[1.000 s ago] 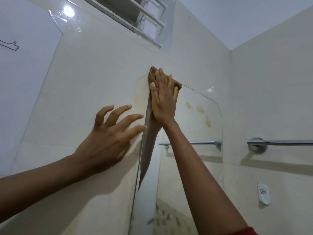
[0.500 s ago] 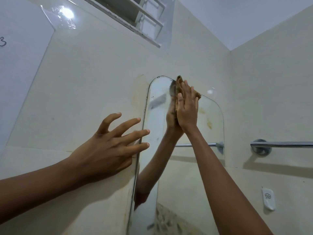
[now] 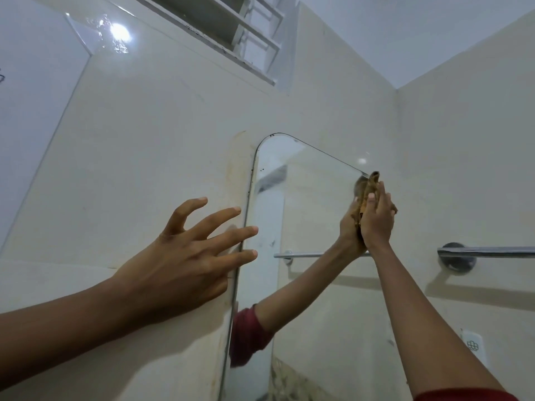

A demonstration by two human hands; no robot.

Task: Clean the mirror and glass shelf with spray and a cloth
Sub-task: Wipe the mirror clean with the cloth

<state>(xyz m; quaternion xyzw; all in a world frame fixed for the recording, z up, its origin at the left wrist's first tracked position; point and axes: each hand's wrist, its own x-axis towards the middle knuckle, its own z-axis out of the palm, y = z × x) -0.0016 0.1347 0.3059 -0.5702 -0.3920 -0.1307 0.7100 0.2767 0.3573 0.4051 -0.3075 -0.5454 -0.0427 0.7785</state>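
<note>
A frameless mirror (image 3: 307, 198) with rounded top corners hangs on the cream tiled wall. My right hand (image 3: 377, 218) presses a brown cloth (image 3: 372, 183) flat against the mirror's upper right corner. The hand and arm are reflected in the glass. My left hand (image 3: 188, 256) rests on the wall tile beside the mirror's left edge, fingers spread, fingertips just over the glass, holding nothing. No spray bottle or glass shelf is in view.
A chrome towel bar (image 3: 486, 251) is fixed to the right wall beside the mirror. A white wall fitting (image 3: 473, 345) sits below it. A louvred window (image 3: 231, 33) is high on the wall. Brownish staining marks the tile along the mirror's left edge.
My right hand has slid the cloth from the mirror's upper left corner across the top to the upper right corner. The yellow spots on the glass are gone. My left hand stays on the wall.
</note>
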